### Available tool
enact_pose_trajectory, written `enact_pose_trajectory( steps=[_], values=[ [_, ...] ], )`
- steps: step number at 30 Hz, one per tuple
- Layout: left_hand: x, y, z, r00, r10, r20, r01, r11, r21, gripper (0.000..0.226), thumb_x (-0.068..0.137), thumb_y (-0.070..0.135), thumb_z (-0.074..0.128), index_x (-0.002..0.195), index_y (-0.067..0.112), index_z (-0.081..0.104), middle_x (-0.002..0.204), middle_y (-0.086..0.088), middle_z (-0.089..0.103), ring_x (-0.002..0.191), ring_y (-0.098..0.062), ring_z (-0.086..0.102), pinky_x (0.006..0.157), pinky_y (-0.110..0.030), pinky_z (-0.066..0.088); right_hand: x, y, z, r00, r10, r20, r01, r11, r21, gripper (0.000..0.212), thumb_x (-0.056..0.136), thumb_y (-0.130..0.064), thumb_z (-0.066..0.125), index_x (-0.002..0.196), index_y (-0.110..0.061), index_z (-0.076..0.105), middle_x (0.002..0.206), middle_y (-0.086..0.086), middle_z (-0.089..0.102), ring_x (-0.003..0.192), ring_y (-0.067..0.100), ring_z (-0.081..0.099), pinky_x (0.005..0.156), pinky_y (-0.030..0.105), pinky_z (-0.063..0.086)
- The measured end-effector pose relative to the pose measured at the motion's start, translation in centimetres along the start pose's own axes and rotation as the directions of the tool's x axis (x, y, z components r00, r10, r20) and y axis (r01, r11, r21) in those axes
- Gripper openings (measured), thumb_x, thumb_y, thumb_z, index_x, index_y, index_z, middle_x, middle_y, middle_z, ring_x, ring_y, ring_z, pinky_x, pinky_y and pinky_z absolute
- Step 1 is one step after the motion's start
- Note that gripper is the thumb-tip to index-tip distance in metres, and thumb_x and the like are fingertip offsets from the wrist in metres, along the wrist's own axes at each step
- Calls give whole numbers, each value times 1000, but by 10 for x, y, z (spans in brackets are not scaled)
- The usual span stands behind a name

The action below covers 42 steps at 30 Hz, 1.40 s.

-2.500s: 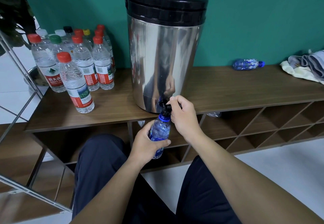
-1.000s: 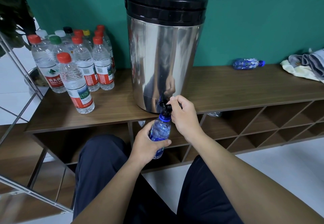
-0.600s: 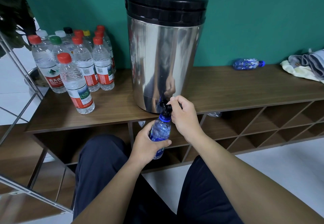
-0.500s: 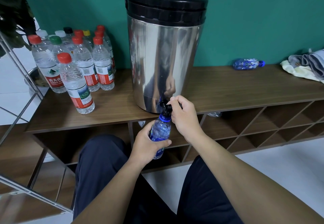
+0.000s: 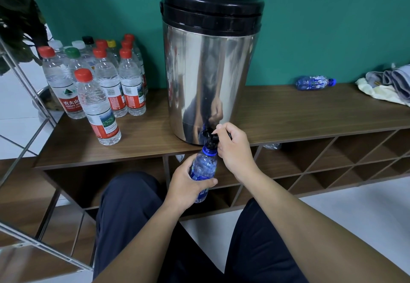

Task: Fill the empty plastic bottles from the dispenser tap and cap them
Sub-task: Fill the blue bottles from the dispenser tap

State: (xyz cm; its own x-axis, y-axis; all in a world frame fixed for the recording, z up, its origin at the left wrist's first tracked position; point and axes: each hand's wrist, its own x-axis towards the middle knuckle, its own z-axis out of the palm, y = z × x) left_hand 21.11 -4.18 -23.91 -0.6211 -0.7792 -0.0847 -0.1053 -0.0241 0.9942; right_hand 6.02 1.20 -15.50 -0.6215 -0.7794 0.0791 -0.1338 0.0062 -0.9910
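A steel dispenser [image 5: 208, 78] with a black lid stands on the wooden shelf [image 5: 299, 114]. Its black tap [image 5: 210, 136] juts out at the bottom front edge. My left hand [image 5: 188, 185] grips a small blue plastic bottle [image 5: 203, 169] upright, its open neck right under the tap spout. My right hand [image 5: 233, 149] has its fingers curled around the tap lever. A second blue capped bottle [image 5: 315, 82] lies on its side at the back right of the shelf.
Several capped clear bottles [image 5: 97, 83] with red, green, white and yellow caps stand at the shelf's left end. Folded cloths [image 5: 390, 85] lie at the far right. Open cubbies [image 5: 332, 158] run under the shelf. My knees sit below.
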Motion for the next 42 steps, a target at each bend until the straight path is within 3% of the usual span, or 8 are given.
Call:
enact_pose_trajectory(
  steps=[26, 35, 42],
  values=[
    [1, 0, -1, 1000, 4, 7, -4, 1000, 13, 78, 75, 14, 105, 136, 44, 67, 127, 17, 79, 119, -6, 75, 112, -43, 60, 2, 3, 2, 1000, 16, 2, -16, 1000, 17, 31, 115, -32, 55, 89, -18, 64, 59, -13, 45, 54, 7, 40, 58, 28, 35],
    [-3, 4, 0, 1000, 9, -2, -9, 1000, 25, 73, 77, 11, 102, 128, 48, 66, 122, 23, 78, 113, 2, 75, 100, -29, 59, 3, 4, 2, 1000, 16, -8, -16, 999, 28, 31, 115, -34, 55, 88, -23, 66, 59, -15, 45, 54, 6, 41, 58, 28, 35],
    [0, 0, 0, 1000, 16, 4, -16, 1000, 11, 78, 75, 10, 103, 137, 41, 68, 125, 14, 81, 118, -8, 77, 111, -43, 60, 4, 5, 3, 1000, 15, -7, -14, 999, 52, 34, 113, -37, 57, 82, -27, 64, 64, -7, 42, 58, 12, 37, 59, 33, 33]
  ],
)
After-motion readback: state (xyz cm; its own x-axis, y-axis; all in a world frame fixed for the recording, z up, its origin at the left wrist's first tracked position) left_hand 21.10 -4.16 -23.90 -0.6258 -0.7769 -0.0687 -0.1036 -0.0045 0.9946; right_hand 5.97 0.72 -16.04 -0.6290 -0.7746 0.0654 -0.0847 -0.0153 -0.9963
